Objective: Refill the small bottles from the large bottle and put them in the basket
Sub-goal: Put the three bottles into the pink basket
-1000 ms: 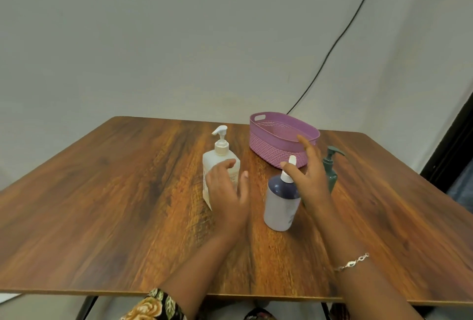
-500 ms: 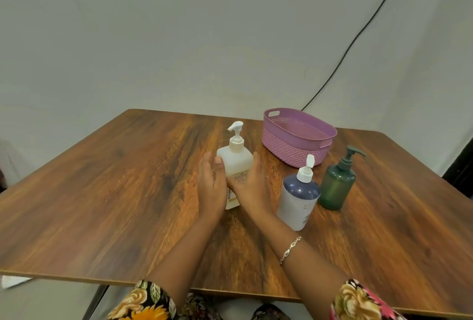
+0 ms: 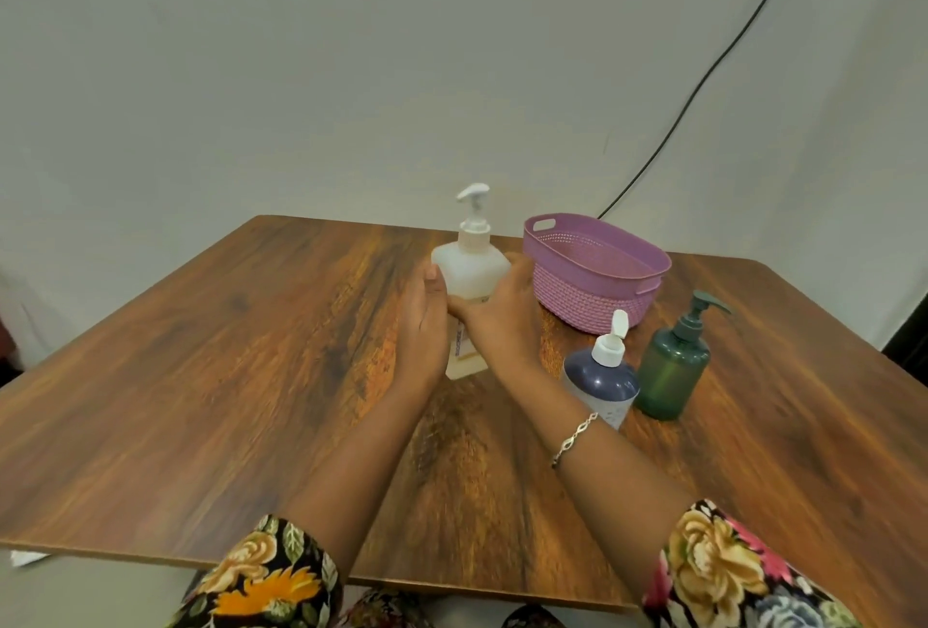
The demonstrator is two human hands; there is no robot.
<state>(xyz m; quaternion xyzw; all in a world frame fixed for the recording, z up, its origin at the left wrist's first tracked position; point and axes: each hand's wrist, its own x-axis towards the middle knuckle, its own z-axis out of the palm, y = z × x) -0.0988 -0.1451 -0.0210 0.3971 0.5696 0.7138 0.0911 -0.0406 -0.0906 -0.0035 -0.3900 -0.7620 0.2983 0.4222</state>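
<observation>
I hold the white pump bottle [image 3: 469, 276] mid-table, just left of the basket [image 3: 597, 245], right hand [image 3: 502, 321] wrapped round it, left hand [image 3: 424, 326] pressing its side; next, I judge, unscrew its pump.

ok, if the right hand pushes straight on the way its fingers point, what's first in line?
The white pump bottle: the right hand grips it now. The purple basket seems to lie just right of that line.

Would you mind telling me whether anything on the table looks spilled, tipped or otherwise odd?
Nothing stands out. The white pump bottle, dark blue bottle and green bottle stand upright, the purple basket sits level, and no spill shows on the table. The blue bottle's cap seems flipped open.
</observation>
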